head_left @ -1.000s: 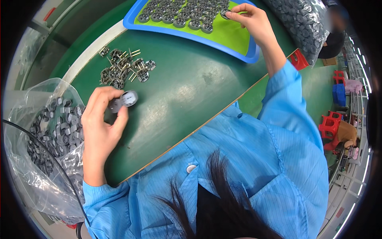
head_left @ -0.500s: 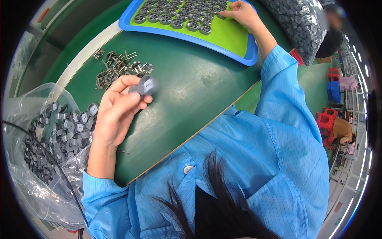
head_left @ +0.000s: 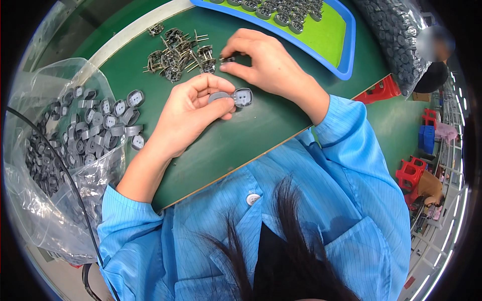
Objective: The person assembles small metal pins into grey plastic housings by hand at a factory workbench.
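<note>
My left hand (head_left: 193,113) holds a small grey plastic cap (head_left: 236,97) between thumb and fingers, over the green table (head_left: 241,140). Just beyond it, my right hand (head_left: 263,62) pinches a small dark metal part (head_left: 227,59) at the edge of a pile of metal parts with pins (head_left: 178,52). The two hands are close together, a few centimetres apart.
A clear plastic bag (head_left: 50,165) full of grey caps lies open at the left. A blue tray with a green liner (head_left: 326,35) holding assembled pieces sits at the far side. Another bag of dark parts (head_left: 396,45) is at the upper right. Red stools stand on the floor at right.
My right hand came back from the blue tray to the pile of metal parts. My left hand lifted the grey cap toward the table's middle.
</note>
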{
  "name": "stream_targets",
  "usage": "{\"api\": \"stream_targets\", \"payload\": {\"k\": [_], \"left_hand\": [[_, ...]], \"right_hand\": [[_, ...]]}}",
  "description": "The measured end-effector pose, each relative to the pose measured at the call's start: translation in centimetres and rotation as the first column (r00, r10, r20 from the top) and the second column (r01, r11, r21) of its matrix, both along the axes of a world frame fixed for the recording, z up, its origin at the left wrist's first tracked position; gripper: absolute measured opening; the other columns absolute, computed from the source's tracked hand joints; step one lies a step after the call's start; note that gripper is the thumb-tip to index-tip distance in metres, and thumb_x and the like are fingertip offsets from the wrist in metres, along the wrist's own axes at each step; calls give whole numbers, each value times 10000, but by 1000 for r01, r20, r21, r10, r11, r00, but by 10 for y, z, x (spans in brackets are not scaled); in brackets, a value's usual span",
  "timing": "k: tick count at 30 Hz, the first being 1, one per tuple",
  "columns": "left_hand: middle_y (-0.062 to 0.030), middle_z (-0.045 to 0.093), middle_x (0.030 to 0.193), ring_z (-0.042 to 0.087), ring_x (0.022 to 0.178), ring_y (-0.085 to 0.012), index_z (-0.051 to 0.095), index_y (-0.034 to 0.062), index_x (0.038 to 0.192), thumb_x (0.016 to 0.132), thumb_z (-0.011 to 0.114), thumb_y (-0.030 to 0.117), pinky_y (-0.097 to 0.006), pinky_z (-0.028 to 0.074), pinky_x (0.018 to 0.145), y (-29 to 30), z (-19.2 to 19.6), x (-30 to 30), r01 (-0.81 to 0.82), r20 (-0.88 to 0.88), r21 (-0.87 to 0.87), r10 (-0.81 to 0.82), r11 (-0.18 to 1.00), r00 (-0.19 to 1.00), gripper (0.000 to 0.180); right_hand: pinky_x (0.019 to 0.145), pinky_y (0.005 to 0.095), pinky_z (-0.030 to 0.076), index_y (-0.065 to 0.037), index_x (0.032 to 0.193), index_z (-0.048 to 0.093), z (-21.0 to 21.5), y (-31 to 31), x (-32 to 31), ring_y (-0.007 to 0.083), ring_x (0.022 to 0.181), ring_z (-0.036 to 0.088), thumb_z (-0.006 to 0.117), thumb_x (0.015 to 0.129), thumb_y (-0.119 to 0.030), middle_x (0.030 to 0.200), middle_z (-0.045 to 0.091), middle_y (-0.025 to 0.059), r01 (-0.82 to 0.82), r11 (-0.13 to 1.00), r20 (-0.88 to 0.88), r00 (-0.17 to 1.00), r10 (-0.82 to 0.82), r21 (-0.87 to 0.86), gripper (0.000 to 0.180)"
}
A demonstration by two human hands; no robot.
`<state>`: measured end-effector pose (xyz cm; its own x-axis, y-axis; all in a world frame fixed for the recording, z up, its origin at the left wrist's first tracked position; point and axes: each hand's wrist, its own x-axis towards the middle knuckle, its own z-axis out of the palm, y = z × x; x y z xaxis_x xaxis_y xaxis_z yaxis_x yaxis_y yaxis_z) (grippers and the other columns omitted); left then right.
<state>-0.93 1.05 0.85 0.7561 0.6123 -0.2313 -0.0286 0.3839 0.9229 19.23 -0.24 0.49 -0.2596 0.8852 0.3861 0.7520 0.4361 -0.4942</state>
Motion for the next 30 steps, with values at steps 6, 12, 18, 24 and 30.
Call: {"api": "stream_targets", "payload": {"k": [6,12,18,24,30], "left_hand": [[-75,625,932,617,805,-101,569,-27,1045,845,630,49,-221,515,731,5,0,1,-30,-42,17,31,999,999,223],[-69,634,901,610,795,-94,585,-25,1059,854,627,64,-221,509,746,7,1,-1,-85,-26,81,88,993,996,227],[-73,639,925,615,816,-102,575,-17,1096,880,594,71,-221,505,760,8,0,1,-81,-59,61,85,995,995,234],[-79,640,950,618,832,-108,562,-18,1117,894,573,68,-224,507,765,7,-1,0,-61,-38,39,62,997,997,238],[-71,645,924,613,813,-95,584,-40,1090,862,624,55,-218,509,760,7,-1,0,-98,7,33,98,995,995,250]], "right_hand": [[620,376,471,-34,775,633,17,-18,17,274,707,589,756,721,-259,831,615,103,237,946,92,971,-221,-221,262],[601,313,477,-38,879,672,10,-15,22,196,637,569,723,748,-175,668,586,65,92,988,-38,995,-97,-123,196],[658,238,484,-32,870,685,18,-33,10,78,739,605,705,819,-117,808,670,36,-251,862,-772,596,-221,-440,101],[559,205,465,-29,869,674,2,-38,-5,77,668,600,731,784,-83,819,612,25,-54,958,-597,791,-130,-280,116],[595,209,505,-2,924,642,2,-45,-14,88,669,626,721,794,-84,815,630,45,38,962,-537,823,-184,-271,173]]}}
